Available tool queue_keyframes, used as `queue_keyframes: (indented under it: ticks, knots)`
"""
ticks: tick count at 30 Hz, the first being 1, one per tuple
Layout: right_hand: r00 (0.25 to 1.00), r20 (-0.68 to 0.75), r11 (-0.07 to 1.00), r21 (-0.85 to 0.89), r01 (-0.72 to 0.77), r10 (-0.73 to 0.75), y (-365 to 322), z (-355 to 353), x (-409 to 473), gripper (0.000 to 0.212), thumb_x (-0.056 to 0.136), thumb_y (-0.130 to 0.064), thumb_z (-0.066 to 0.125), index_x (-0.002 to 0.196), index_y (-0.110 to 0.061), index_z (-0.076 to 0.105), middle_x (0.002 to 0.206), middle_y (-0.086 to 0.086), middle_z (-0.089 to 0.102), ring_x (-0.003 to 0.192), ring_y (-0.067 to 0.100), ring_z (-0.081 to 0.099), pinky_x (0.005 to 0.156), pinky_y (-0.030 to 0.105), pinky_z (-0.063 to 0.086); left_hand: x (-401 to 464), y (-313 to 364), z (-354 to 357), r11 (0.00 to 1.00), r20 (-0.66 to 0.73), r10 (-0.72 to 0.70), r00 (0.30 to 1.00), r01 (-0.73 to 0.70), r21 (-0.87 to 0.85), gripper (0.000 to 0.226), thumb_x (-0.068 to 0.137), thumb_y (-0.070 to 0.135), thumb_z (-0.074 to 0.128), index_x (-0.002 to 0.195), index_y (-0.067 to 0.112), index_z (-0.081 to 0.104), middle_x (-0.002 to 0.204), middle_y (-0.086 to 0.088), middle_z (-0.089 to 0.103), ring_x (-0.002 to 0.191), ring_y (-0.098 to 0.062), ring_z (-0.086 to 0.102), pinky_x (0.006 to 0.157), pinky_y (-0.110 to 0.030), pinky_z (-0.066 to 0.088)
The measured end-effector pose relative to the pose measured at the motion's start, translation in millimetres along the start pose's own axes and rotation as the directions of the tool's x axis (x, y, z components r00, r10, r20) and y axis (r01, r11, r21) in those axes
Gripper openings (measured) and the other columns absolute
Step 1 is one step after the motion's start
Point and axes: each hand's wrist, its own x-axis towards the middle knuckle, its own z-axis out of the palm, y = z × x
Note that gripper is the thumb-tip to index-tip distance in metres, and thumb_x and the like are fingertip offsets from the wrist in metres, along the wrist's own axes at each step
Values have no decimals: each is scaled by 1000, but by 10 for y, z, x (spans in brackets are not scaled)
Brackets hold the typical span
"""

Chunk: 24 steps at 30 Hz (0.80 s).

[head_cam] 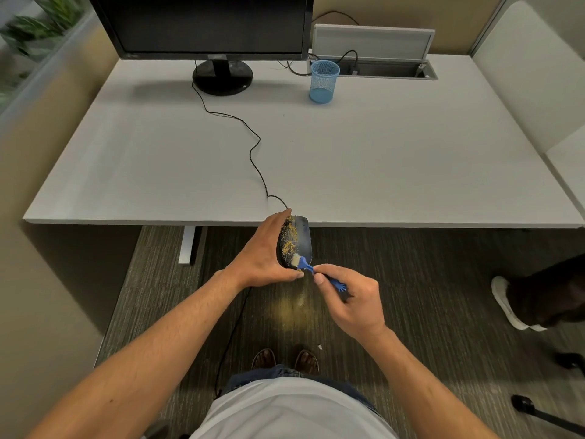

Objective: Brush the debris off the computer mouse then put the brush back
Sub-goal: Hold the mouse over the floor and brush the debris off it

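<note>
Left hand [264,255] grips the debris-covered mouse [294,242] at frame centre off the worktop [380,160] edge, right hand [354,299] pinching the brush [305,264]; hard strokes could loosen either hold.

Even indoor light, wide-angle warp at the edges

We see soft overhead light on the pale desk [380,160], a faint shadow under the monitor [202,23], a dim floor [443,280] below, the desk's edges bowing outward, and blurred plants [41,23] past its far-left corner.

White desk [380,160] bearing monitor [202,26], blue mesh cup [323,82], black cable [250,147]
</note>
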Motion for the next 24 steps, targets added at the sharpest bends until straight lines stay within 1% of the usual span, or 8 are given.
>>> queue_keyframes:
  ticks: [3,6,10,13,16,19,21,24]
  knots:
    - [997,78,1000,25,-10,9,19,-10,-3,21,93,-17,66,105,-4,76,97,5,78,87,7,71,77,23,60,-7,10,-10,1000,-6,9,1000,-8,6,125,62,45,91,156,21,13,156,-2,25,142,-16,29,114,-31,32]
    - [994,101,999,7,-33,32,77,-50,-39,18,89,-7,68,105,-4,76,97,3,77,87,8,70,76,23,59,-22,14,-21,1000,-8,14,1000,-14,24,124,62,46,91,156,20,12,156,-3,26,142,-17,29,114,-32,32]
    - [995,92,999,-15,-47,48,147,-130,-81,18,89,-5,67,104,-4,76,96,3,76,87,8,70,76,23,59,-41,23,-32,1000,-7,-1,1000,1,17,124,62,47,90,155,21,13,156,-1,25,142,-17,30,114,-33,35]
    - [996,80,999,-5,-50,50,182,-181,-106,17,88,-3,68,103,-4,76,95,2,76,85,9,70,75,23,59,-41,27,-23,1000,-3,-6,1000,6,8,125,61,49,90,155,21,14,156,-1,25,143,-17,29,113,-32,33]
    - [992,114,998,33,-53,48,191,-206,-108,16,88,-4,68,102,-4,76,95,1,76,86,8,71,75,23,58,-37,23,-13,1000,2,-4,1000,4,10,126,60,49,90,156,22,13,157,0,24,143,-15,28,114,-31,31]
    - [980,175,992,69,-108,95,185,-192,-90,16,90,-8,68,103,-7,77,95,-3,75,89,6,70,78,23,58,-31,24,-3,1000,6,6,1000,-6,23,128,59,52,89,156,22,11,158,0,23,141,-8,24,112,-27,27]
    - [971,195,983,90,-160,140,190,-194,-69,16,91,-8,67,105,-10,76,94,-6,75,89,7,71,79,25,58,-31,32,6,1000,4,8,1000,-8,28,127,59,51,89,156,24,11,157,1,24,137,-5,23,112,-27,28]
    - [960,191,963,133,-233,206,220,-231,-24,20,93,-3,69,106,-18,74,91,-6,75,88,11,72,80,30,59,-38,46,3,1000,0,10,1000,-10,24,124,60,51,89,155,26,12,155,1,26,136,-5,26,110,-26,30]
